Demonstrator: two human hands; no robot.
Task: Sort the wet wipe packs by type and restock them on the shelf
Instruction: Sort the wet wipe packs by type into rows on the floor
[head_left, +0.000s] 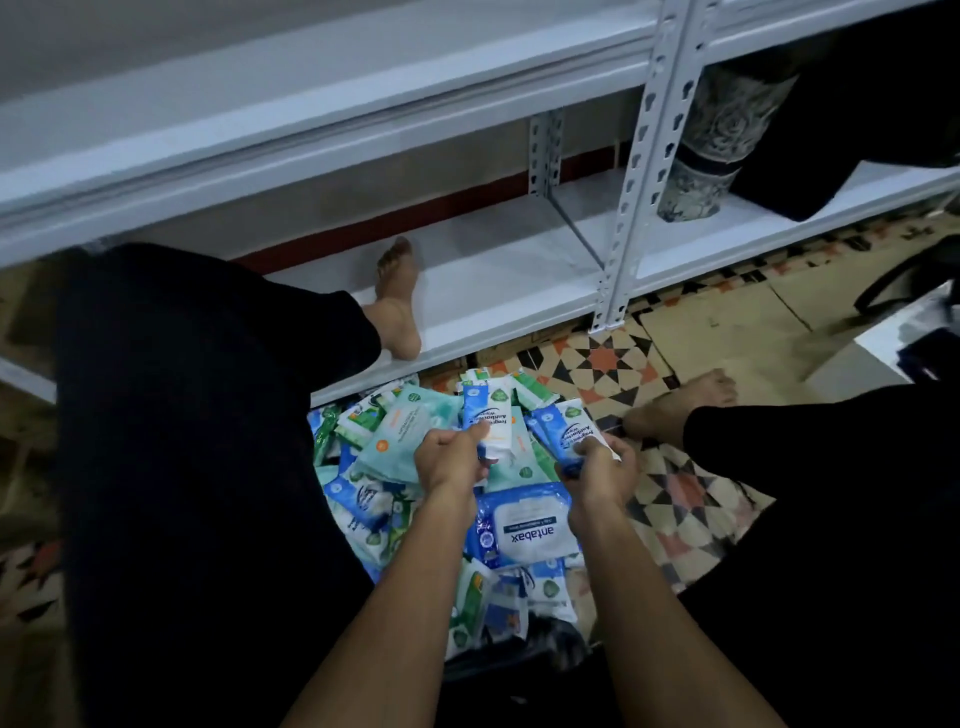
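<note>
head view, looking steeply down, close over floor (613, 364)

**A small shop's stockroom floor, by the look of it**

The place looked like a small shop or its storeroom. White slotted-angle metal shelving (524, 280) ran along the wall in at least 2 bare tiers, the kind used for retail stock. A heap of wet wipe packs (415, 467) in several brands lay on the floor before it. The floor itself was patterned tile (613, 364) partly covered with flattened cardboard (727, 317). Rolled patterned fabric (711, 150) sat on the neighbouring shelf bay.
</note>
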